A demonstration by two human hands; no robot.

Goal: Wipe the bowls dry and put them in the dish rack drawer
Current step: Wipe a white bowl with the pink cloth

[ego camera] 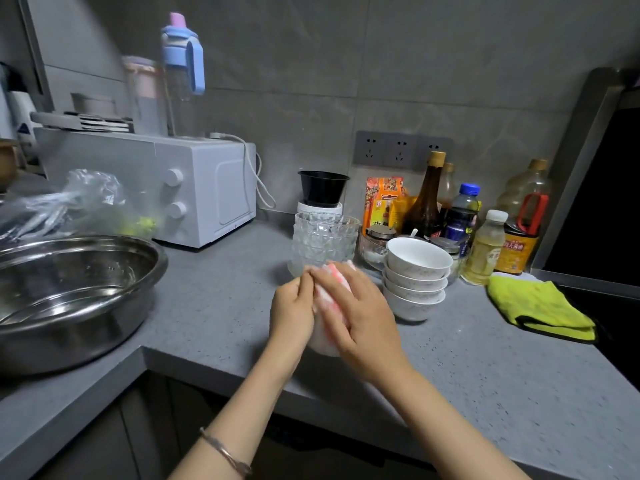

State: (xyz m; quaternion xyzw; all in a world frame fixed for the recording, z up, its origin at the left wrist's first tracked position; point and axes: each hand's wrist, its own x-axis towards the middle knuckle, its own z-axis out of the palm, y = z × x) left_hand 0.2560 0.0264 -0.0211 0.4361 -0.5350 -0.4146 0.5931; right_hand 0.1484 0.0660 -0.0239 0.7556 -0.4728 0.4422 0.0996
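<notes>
Over the worktop [485,375] edge at centre, the left hand [292,310] curls its fingers round a white bowl [322,344]. The right hand [360,317] lies over a pink-and-white cloth [334,282], pressing it onto the bowl's side. At 3 o'clock, just beyond the hands, stands a stack of white bowls [415,278]. At 12 o'clock is a stack of glass bowls [325,240]. A steel basin [69,296] sits at 9 o'clock, with a yellow cloth [540,308] far out at 3.
</notes>
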